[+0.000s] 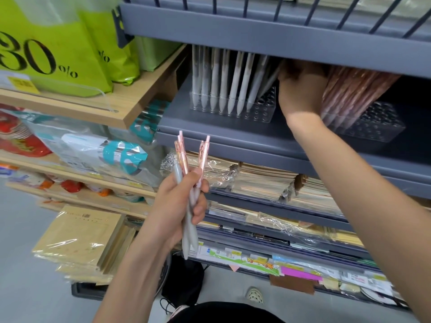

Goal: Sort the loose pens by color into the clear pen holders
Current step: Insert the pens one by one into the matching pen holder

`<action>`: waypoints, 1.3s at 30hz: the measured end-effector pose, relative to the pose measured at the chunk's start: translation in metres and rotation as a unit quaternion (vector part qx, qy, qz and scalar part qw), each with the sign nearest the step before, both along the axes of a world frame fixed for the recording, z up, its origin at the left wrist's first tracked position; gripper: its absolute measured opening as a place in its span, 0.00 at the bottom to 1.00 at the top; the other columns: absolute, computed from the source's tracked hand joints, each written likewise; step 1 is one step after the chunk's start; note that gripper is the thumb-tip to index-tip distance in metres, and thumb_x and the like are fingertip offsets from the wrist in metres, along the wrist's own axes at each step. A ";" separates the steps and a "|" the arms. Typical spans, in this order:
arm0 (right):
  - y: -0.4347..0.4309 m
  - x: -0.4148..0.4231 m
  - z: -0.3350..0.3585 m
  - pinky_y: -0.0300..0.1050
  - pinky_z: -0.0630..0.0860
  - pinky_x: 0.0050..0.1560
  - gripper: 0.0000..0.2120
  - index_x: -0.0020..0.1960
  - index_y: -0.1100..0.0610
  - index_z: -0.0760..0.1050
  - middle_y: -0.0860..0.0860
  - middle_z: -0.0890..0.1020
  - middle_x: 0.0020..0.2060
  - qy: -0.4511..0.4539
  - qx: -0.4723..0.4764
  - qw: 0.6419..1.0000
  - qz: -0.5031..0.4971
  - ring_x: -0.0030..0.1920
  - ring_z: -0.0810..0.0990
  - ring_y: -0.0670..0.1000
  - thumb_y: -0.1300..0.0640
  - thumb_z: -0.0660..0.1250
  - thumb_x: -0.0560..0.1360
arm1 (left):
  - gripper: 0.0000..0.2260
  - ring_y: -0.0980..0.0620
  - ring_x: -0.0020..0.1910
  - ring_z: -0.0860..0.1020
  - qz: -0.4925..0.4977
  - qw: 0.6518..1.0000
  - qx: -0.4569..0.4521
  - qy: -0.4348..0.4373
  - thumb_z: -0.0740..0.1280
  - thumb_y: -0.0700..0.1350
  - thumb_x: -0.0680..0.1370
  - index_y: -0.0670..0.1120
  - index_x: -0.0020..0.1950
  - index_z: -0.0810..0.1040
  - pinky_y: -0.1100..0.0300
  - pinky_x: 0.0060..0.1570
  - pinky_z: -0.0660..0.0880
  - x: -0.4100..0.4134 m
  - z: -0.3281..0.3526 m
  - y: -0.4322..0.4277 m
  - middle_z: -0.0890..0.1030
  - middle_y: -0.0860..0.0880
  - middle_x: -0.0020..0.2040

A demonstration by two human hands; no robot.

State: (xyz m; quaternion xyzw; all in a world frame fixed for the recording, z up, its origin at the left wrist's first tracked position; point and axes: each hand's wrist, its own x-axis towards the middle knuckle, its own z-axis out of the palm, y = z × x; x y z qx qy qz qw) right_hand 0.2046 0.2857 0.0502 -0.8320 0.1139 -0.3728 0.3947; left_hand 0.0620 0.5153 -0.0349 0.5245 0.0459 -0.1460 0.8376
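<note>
Loose pens [187, 236] bunched in L hand [179, 206], below the grey shelf [233, 134].
L fingers curled round pink + grey pens, tips down. R hand [300, 92] up betw. clear holder of white pens [261, 113] & holder of pink pens [377, 127]; its fingers hidden, grip can't tell.
</note>
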 end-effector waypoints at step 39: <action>0.036 -0.126 -0.034 0.41 0.73 0.35 0.07 0.41 0.56 0.83 0.50 0.80 0.32 0.214 0.176 0.915 0.294 0.33 0.75 0.44 0.52 0.74 0.73 | 0.10 0.48 0.26 0.79 -0.050 0.997 0.031 -0.058 0.63 0.46 0.83 0.40 0.58 0.71 0.63 0.20 0.69 0.002 0.000 -0.034 0.86 0.41 0.51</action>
